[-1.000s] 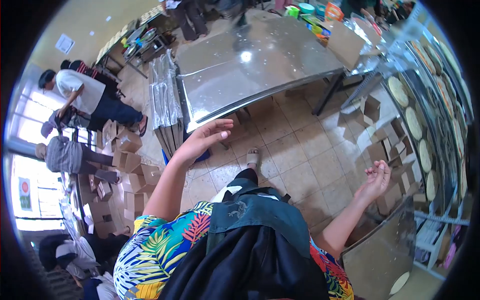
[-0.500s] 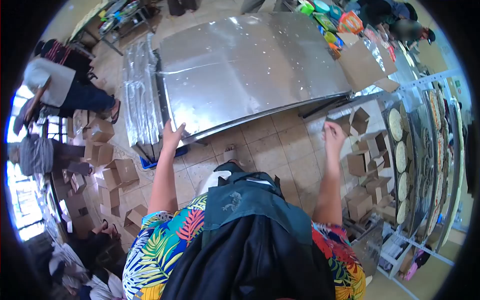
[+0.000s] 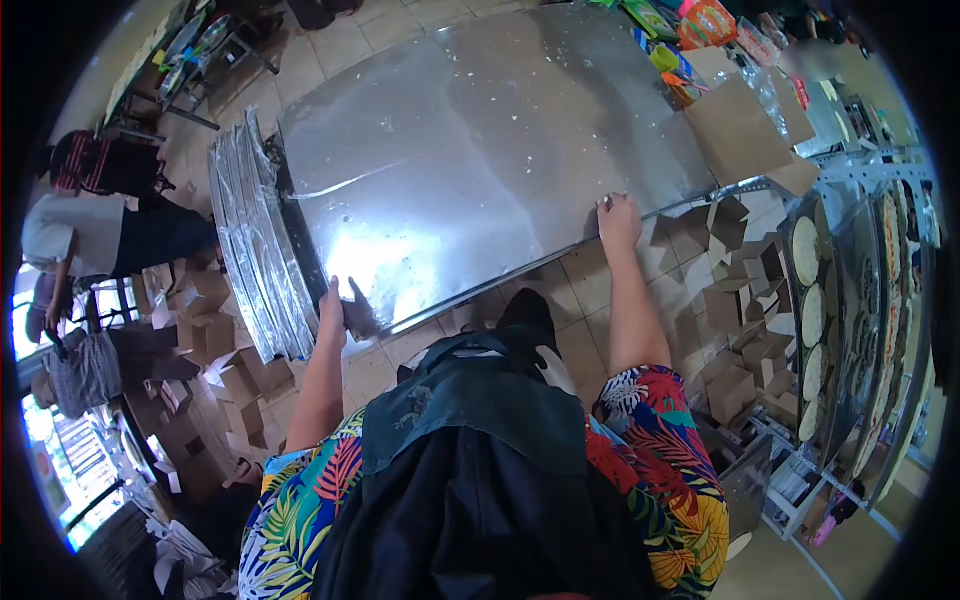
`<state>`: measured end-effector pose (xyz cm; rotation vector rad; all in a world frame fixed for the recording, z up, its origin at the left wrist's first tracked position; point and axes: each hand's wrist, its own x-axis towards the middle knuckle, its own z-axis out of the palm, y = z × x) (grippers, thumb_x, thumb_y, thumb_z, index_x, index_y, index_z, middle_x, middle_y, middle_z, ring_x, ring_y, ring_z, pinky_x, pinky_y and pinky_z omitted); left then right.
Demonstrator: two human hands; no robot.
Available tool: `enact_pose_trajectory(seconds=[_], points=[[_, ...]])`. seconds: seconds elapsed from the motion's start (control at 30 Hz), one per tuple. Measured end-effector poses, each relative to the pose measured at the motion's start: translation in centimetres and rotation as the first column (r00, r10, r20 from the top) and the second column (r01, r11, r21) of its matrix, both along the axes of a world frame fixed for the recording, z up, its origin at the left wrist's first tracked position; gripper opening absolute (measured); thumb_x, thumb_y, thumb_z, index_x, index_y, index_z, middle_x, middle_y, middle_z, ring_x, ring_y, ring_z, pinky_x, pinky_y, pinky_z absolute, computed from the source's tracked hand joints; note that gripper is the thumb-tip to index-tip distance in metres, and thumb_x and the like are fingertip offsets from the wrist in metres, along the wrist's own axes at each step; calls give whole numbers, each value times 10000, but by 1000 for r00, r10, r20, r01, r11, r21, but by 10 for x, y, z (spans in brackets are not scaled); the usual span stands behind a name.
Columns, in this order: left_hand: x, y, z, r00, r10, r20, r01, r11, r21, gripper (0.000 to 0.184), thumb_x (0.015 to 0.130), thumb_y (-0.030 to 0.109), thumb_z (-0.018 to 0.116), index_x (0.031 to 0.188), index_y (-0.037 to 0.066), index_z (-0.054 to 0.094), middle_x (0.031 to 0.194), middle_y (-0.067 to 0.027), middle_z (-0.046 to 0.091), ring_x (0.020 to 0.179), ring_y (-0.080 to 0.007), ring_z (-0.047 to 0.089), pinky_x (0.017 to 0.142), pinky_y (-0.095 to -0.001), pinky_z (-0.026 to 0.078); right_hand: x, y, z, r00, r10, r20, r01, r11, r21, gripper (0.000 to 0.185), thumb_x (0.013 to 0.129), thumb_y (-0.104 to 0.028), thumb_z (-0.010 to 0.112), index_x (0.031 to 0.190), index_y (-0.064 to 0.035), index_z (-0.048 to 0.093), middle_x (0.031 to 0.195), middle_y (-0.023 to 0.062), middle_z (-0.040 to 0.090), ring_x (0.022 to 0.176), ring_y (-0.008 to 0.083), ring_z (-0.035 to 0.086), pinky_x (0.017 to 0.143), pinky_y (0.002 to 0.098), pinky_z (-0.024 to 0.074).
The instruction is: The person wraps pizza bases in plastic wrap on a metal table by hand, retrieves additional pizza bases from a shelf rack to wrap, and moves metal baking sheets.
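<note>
A wide steel table (image 3: 480, 150) with a shiny, speckled top stands in front of me. My left hand (image 3: 334, 315) is at its near left corner, fingers stretched out and holding nothing that I can see. Close by lies a row of long pieces wrapped in clear plastic (image 3: 250, 240), along the table's left end. My right hand (image 3: 620, 224) is over the near right edge of the steel top, its fingers curled in and pressed together. Whatever may be inside those fingers is too small to make out.
An open cardboard box (image 3: 735, 125) and colourful packets (image 3: 705, 25) occupy the table's right end. A rack with trays of round flat dough (image 3: 806, 250) stands to the right. More cartons (image 3: 735, 390) lie on the floor both sides. A person (image 3: 75, 235) is at the left.
I have come closer to the table. My right hand has moved from beyond the near edge to over the steel top. My left hand stays near the left corner.
</note>
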<state>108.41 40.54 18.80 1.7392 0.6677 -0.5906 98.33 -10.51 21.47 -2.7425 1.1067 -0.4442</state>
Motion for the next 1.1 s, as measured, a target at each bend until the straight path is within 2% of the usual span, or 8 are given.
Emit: enact_pose_trajectory(seconds=[0.13,0.33,0.57,0.7,0.8,0.9,0.97,1.1], points=[[6,30,-46,984,145,-105,-161,974,-163,785,855,592,478,1229,-94,410,1126,-181,524,996,-251,544,816,-368,458,7,6,8,994,3,-106,-2,1000,9,168,789,-189,598,890,-72,664,903,118,606,873,314,589,746,422,481],[-35,-5,9,961,219,-171,-209,975,73,815,831,652,458,1159,-92,510,950,-112,532,809,-173,496,689,-365,424,10,-9,-3,970,169,-173,-179,983,-45,124,803,-134,575,832,-35,644,866,129,602,869,317,583,749,424,476],[-53,-21,-17,989,141,49,-148,883,445,883,818,660,455,1271,-97,421,1214,-255,502,1137,-310,475,958,-426,359,90,-17,16,902,417,117,-432,884,180,111,795,-147,606,820,-44,639,847,121,603,831,306,577,731,402,466],[-68,-50,-17,921,388,-40,-297,763,573,861,816,642,477,1275,-85,423,1220,-262,497,1116,-301,485,901,-392,413,177,-15,8,850,509,136,-526,810,258,105,793,-143,605,838,-59,648,873,97,614,857,303,579,733,395,469],[-78,-50,-17,837,540,87,-516,728,451,792,827,612,492,1231,-68,487,1127,-247,549,987,-284,549,805,-367,456,219,-14,1,811,579,80,-580,782,227,108,789,-143,602,832,-62,658,913,122,611,887,310,584,772,409,482],[-76,-35,-26,831,535,154,-556,783,280,720,846,584,490,1111,-80,567,935,-210,601,811,-262,570,702,-352,457,232,-11,-2,741,671,12,-655,719,231,125,793,-137,589,845,-47,658,940,135,604,901,315,582,793,411,484],[-70,-36,-23,909,302,287,-399,830,390,699,859,573,478,959,-109,599,799,-187,598,713,-264,547,691,-363,435,230,-7,3,691,723,3,-707,674,214,127,792,-129,584,850,-39,652,935,138,601,908,317,580,798,410,483],[-61,-29,-27,943,247,222,-328,797,507,700,861,575,472,905,-115,585,812,-217,599,766,-300,554,740,-405,429,222,-6,7,569,822,-37,-811,568,142,146,798,-107,561,902,-40,638,939,149,599,915,332,577,782,430,484]])
